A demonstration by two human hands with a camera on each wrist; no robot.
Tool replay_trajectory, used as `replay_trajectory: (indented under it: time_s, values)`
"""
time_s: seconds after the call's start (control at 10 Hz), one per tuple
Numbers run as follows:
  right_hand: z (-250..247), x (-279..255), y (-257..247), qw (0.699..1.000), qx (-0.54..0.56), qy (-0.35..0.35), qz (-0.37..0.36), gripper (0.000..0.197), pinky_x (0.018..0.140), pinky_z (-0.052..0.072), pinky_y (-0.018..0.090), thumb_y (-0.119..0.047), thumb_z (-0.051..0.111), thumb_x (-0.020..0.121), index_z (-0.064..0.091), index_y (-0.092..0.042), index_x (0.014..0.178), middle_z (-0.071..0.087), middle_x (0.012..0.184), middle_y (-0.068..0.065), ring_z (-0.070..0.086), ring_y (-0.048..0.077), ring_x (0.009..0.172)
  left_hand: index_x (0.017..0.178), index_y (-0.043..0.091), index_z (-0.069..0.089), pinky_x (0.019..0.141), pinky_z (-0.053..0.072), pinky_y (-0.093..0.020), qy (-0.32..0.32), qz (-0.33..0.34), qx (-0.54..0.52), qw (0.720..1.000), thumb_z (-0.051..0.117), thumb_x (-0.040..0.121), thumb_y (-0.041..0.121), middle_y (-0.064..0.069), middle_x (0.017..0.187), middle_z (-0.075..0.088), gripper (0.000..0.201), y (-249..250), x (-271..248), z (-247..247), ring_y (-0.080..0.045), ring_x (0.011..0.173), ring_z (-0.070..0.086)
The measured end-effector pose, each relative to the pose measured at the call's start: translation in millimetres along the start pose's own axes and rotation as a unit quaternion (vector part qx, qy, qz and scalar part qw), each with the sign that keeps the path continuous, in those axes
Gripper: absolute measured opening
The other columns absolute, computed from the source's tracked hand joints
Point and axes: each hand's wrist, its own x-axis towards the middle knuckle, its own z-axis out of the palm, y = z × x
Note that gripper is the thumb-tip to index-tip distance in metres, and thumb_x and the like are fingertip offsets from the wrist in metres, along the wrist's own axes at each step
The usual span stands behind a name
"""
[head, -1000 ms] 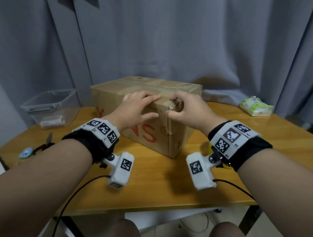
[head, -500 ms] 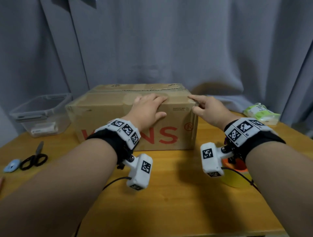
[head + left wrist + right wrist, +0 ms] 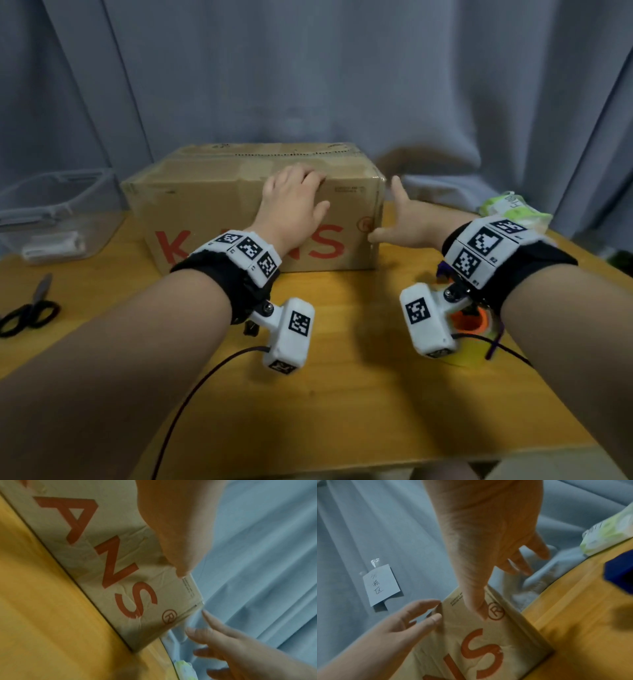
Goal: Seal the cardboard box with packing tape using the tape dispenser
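The brown cardboard box [image 3: 219, 205] with red letters stands on the wooden table [image 3: 342, 404], its long side facing me and its flaps down. My left hand [image 3: 294, 198] lies on the top front edge right of middle, with fingers over the top and thumb on the front face. My right hand [image 3: 407, 219] is spread beside the box's right end, its thumb by the front corner near the ® mark [image 3: 495, 611]. It holds nothing. The tape dispenser [image 3: 471, 325], with a yellow roll and orange core, sits on the table under my right wrist.
A clear plastic bin [image 3: 58, 212] stands at the left rear, and black scissors [image 3: 30, 311] lie near the left edge. A green wipes pack [image 3: 513, 209] rests at the right rear. A grey curtain [image 3: 308, 85] hangs behind, with a paper note [image 3: 381, 584] pinned to it.
The box has turned from corner-on to long side facing me. My right hand has come off the top corner and spread beside the right end. My left hand stayed on the top edge.
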Motion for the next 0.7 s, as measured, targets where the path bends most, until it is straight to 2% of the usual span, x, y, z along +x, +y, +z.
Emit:
replay_trajectory:
  time_s: [0.1,0.2,0.3,0.4,0.5,0.6,0.7]
  values:
    - [-2,-34,13,0.967,-0.142,-0.185,0.102,0.105,0.106,0.034,0.044,-0.074,0.057,0.073,0.011,-0.022,0.152,0.031,0.153,0.009,0.036,0.031,0.136,0.13,0.021,0.05,0.11,0.019,-0.041,0.031,0.009,-0.034,0.999,0.049,0.093,0.031,-0.001,0.138,0.043,0.039,19,-19,-5,-0.021,0.133,0.031]
    - [5,-61,27,0.922,-0.246,-0.279,0.106,0.101,0.094,0.045,0.041,-0.075,0.059,0.07,0.018,-0.028,0.15,0.033,0.151,0.006,0.044,0.03,0.128,0.128,0.022,0.052,0.11,0.018,-0.041,-0.002,0.024,-0.046,0.999,0.049,0.093,0.031,0.0,0.139,0.041,0.036,35,-38,-4,-0.02,0.134,0.029]
    - [15,-67,43,0.951,-0.237,-0.192,0.059,0.094,0.094,0.047,0.04,-0.066,0.067,0.069,0.025,-0.032,0.146,0.04,0.145,0.002,0.048,0.027,0.123,0.127,0.022,0.054,0.111,0.017,-0.042,-0.028,0.035,-0.038,0.998,0.048,0.094,0.031,0.0,0.141,0.04,0.035,44,-51,1,-0.021,0.135,0.027]
    - [33,-52,52,0.988,-0.121,-0.089,0.035,0.067,0.095,0.046,0.039,-0.048,0.067,0.081,0.042,-0.022,0.137,0.052,0.131,0.005,0.052,0.027,0.117,0.127,0.021,0.054,0.11,0.018,-0.042,-0.041,0.031,-0.017,0.999,0.048,0.094,0.031,0.0,0.141,0.04,0.035,42,-57,5,-0.022,0.135,0.027]
    - [53,-30,50,0.998,-0.049,-0.012,0.022,0.015,0.091,0.044,0.038,-0.026,0.051,0.094,0.057,-0.018,0.105,0.055,0.109,0.009,0.054,0.034,0.115,0.127,0.022,0.054,0.11,0.02,-0.041,-0.045,0.007,-0.008,0.999,0.047,0.094,0.031,-0.001,0.139,0.041,0.035,33,-54,5,-0.022,0.134,0.028]
    - [64,-7,48,0.998,-0.018,0.01,0.051,0.033,0.1,0.037,0.038,-0.019,0.046,0.096,0.056,-0.01,0.126,0.05,0.132,0.016,0.046,0.035,0.125,0.126,0.02,0.055,0.109,0.022,-0.041,-0.056,-0.024,-0.007,0.998,0.046,0.095,0.03,-0.002,0.136,0.043,0.034,23,-51,3,-0.023,0.131,0.031]
    - [59,11,44,0.997,-0.052,0.012,0.059,0.038,0.11,0.028,0.051,-0.021,0.046,0.095,0.052,-0.016,0.132,0.046,0.14,0.014,0.041,0.036,0.129,0.126,0.018,0.054,0.108,0.023,-0.04,-0.047,-0.043,-0.004,0.998,0.046,0.094,0.029,-0.003,0.134,0.045,0.034,16,-45,-4,-0.024,0.129,0.033]
